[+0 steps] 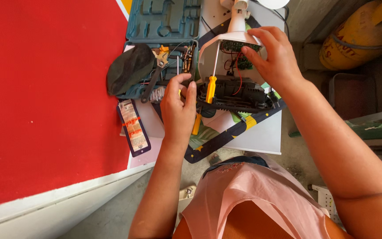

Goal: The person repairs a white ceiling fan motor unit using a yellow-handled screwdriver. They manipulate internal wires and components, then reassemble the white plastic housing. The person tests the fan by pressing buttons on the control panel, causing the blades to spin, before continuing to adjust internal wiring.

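My right hand point(274, 55) grips the rim of a white appliance housing point(208, 55) that lies open, with green circuit boards point(239, 46) and red wires showing inside. Below it sits the appliance's black base point(244, 95). A yellow-handled screwdriver point(211, 88) stands with its shaft reaching up into the housing. My left hand point(177, 106) is pinched around a thin metal tool point(177, 65) just left of the black base. Under that hand a second yellow handle point(196, 125) pokes out.
A teal tool case point(164, 20) lies open at the back with a dark green cloth point(131, 68) and pliers point(152, 82) on it. A flat dark-edged packet point(133, 126) lies left. The patterned mat point(226, 132) covers a white table; a yellow cylinder point(354, 40) stands right.
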